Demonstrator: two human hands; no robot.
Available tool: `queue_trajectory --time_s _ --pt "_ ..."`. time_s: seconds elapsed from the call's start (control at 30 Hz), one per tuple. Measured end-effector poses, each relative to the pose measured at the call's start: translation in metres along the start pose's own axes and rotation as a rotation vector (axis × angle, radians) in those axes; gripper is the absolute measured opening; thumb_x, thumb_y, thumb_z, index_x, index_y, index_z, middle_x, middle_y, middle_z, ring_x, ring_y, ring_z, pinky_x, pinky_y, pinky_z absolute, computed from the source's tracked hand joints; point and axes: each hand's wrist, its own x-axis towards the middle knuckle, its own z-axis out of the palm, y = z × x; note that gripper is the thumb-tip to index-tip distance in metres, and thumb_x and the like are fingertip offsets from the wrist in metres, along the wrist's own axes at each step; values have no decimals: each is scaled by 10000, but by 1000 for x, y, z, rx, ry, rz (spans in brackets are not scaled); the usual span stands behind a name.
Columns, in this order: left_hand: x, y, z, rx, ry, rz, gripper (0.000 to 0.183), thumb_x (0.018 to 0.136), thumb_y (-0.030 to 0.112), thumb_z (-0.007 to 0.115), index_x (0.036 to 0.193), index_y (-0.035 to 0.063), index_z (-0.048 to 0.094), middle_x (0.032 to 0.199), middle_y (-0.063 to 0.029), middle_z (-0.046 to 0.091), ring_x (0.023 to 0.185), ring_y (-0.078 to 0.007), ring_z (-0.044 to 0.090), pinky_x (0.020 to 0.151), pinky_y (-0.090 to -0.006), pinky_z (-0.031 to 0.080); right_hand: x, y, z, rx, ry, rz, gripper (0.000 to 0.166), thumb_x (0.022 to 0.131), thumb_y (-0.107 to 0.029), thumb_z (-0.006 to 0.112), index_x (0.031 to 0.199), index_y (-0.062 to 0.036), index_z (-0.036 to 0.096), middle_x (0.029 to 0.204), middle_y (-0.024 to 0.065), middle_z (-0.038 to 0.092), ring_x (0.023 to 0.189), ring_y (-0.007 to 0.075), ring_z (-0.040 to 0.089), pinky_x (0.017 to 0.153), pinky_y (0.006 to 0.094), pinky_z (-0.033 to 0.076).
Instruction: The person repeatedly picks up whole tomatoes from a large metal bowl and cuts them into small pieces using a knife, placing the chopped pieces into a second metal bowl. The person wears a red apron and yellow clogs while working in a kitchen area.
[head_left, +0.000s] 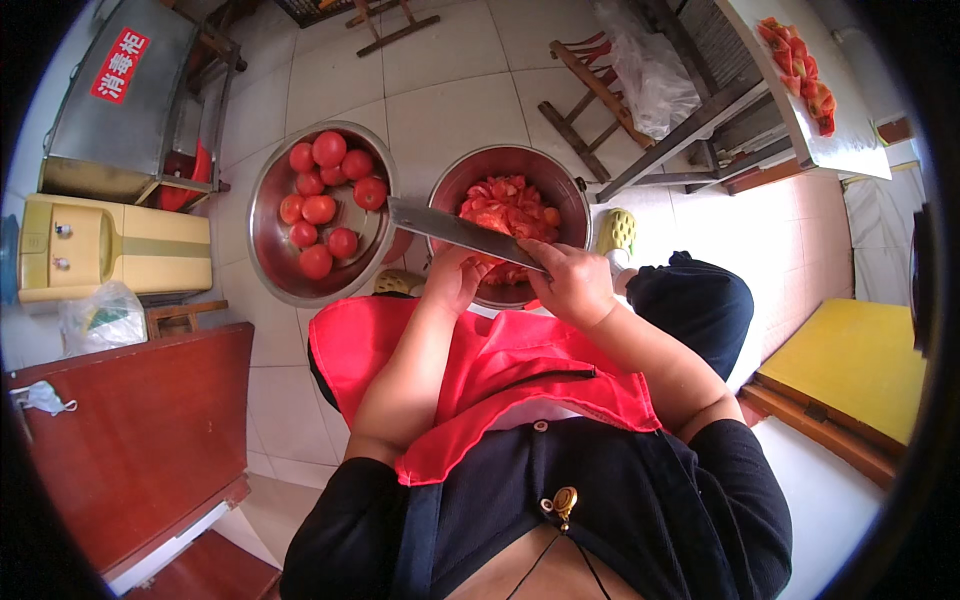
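Note:
My right hand (574, 283) grips the handle end of a cleaver (457, 229), whose broad blade points left across a round metal pot (517, 152). My left hand (452, 279) is just below the blade at the pot's left side, fingers curled around a piece of tomato that they partly hide. Cut tomato pieces (504, 202) fill much of the pot. To its left, a wide stainless steel basin (259, 247) holds several whole tomatoes (319, 209). The cleaver's tip reaches the basin's right rim. A red apron (480, 360) covers my lap.
Tomato pieces (799, 71) lie on a table (847, 146) at upper right. Wooden folding stools (600, 101) stand on the tiled floor (442, 105), one beside a plastic bag (656, 82). A metal cabinet (124, 97), a yellow water dispenser (161, 251) and a red wooden panel (142, 435) line the left.

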Motion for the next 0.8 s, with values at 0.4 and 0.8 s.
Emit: queue_trajectory --time_s 0.4,0.8 --pt "4 -1 2 92 17 37 486 712 -74 516 1181 32 447 1133 -94 519 1049 -190 521 885 -334 453 -10 9 -3 38 -68 247 253 793 -268 547 1028 -195 607 728 121 625 693 307 617 598 413 496" --pt "2 1 10 177 -100 278 403 702 -31 577 1090 11 480 1047 -70 548 975 -155 533 851 -279 433 -35 46 12 -78 -166 466 225 810 -297 538 967 -164 627 735 156 628 685 344 611 605 436 492"
